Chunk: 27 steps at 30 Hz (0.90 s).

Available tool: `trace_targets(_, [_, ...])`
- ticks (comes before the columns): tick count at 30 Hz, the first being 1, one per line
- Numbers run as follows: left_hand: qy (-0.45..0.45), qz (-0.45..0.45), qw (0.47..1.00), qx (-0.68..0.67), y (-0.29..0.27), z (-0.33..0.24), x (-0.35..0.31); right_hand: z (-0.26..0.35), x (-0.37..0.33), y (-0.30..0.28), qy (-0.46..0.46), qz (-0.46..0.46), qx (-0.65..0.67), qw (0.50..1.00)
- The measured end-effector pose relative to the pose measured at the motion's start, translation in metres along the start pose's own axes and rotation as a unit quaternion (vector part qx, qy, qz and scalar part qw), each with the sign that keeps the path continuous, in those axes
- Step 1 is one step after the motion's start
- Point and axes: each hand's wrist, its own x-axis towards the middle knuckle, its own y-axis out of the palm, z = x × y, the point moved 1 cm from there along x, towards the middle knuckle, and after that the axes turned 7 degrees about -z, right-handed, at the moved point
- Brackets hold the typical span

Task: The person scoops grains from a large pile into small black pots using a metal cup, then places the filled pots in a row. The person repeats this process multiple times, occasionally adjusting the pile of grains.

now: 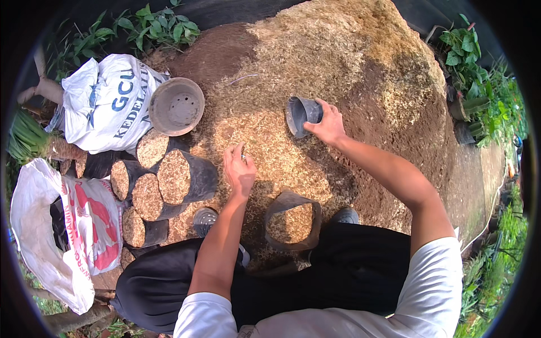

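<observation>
My right hand [328, 123] grips a dark grey plastic pot [303, 115], tilted over the mound of mix, with my thumb and fingers at its side. My left hand [239, 169] hovers over the pale chips at the left, its fingers loosely curled and partly apart, with nothing seen in them. Between my feet stands an open black planting bag [317, 225] that holds some of the wood-chip mix [293, 222]. The large mound [344, 62], pale chips mixed with dark soil, spreads in front of me.
Several filled black bags [202, 177] lie stacked at the left, mix facing me. Beyond them are a round grey pot with holes [177, 107] and a full white sack [107, 104]. An open white-and-red sack [93, 225] stands nearer. Green plants [152, 28] line the edges.
</observation>
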Motion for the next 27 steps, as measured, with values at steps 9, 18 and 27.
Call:
trace_targets(9, [0.130, 0.105, 0.983, 0.073, 0.043, -0.044, 0.065, -0.013, -0.011, 0.004, -0.033, 0.075, -0.064, 0.995])
trace_targets(18, [0.120, -0.034, 0.986, -0.109, 0.046, 0.009, 0.069, -0.012, -0.016, 0.005, -0.044, 0.086, -0.045, 0.994])
trace_targets(27, [-0.160, -0.218, 0.943, -0.196, 0.003, 0.049, 0.107, 0.002, -0.015, 0.002, -0.025, 0.088, -0.056, 0.994])
